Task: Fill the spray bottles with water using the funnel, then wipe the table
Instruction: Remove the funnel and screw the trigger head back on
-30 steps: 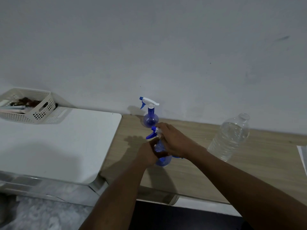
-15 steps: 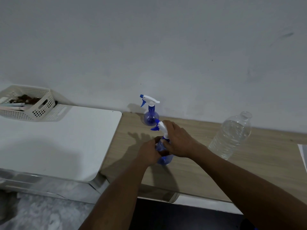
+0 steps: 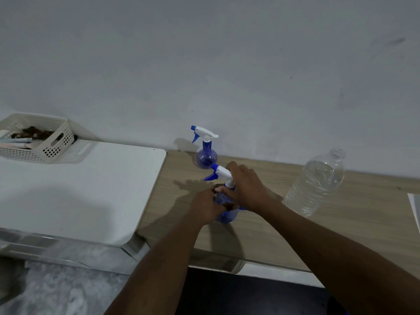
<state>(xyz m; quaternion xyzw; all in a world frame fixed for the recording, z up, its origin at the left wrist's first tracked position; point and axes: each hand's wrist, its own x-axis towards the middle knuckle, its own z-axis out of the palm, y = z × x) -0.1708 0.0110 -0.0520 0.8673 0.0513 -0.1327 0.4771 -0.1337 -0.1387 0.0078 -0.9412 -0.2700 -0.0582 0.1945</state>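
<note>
A blue spray bottle stands on the wooden table, and both hands are on it. My left hand wraps its round body. Over its white and blue trigger head and neck sits my right hand, fingers closed around them. A second blue spray bottle with the same white head stands upright behind it, against the wall. To the right a clear plastic water bottle stands uncapped with water inside. No funnel is in view.
A white table adjoins the wooden one on the left, carrying a white perforated basket with pens and dark items at its back corner. A grey sheet lies at the far right edge. The wall runs directly behind.
The trigger head has risen clear of my right hand and now shows with its nozzle pointing left. My right hand has shifted along the head toward the neck. The left hand's grip stays the same.
</note>
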